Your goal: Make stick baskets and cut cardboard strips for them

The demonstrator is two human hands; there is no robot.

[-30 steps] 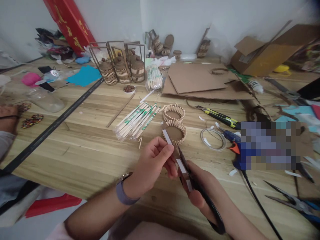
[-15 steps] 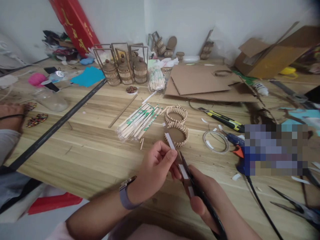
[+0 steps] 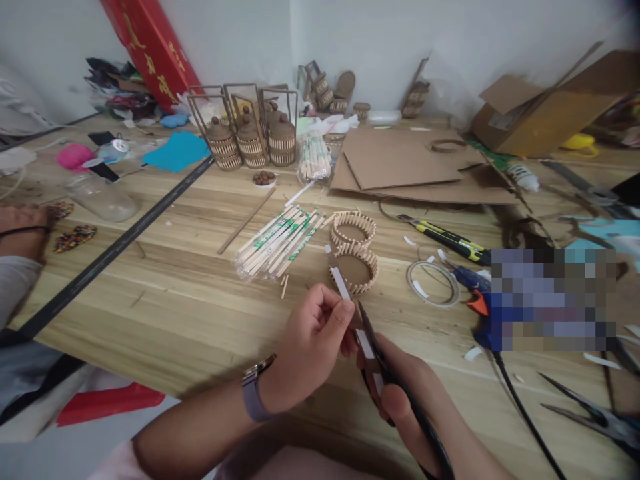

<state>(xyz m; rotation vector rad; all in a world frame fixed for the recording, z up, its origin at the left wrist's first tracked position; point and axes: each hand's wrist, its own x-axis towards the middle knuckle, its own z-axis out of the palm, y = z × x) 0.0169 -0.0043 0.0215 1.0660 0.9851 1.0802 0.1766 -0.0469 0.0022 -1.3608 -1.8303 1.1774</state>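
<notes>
My left hand (image 3: 317, 340) pinches a narrow brown strip with white patches (image 3: 341, 283); the strip runs on down toward my right hand. Black scissors (image 3: 400, 387) are gripped in my right hand (image 3: 417, 383), their blades beside the strip, just right of my left fingertips. Past my fingers stand two round rings of short sticks, a nearer one with a brown base (image 3: 356, 270) and a farther one (image 3: 353, 229). Wrapped sticks (image 3: 277, 243) lie in a pile to their left. A roll of tape (image 3: 433, 283) lies to the right.
A yellow-black cutter (image 3: 450, 241), a blue glue gun (image 3: 473, 279) with a cord and pliers (image 3: 600, 417) lie at right. Cardboard sheets (image 3: 400, 160) and small stick baskets (image 3: 253, 143) stand farther back. Another person's hand (image 3: 23, 230) rests at far left, near a clear jar (image 3: 105, 199).
The scissors and my right hand have shifted slightly, and the lower part of the strip has tilted. My left hand keeps its pinch.
</notes>
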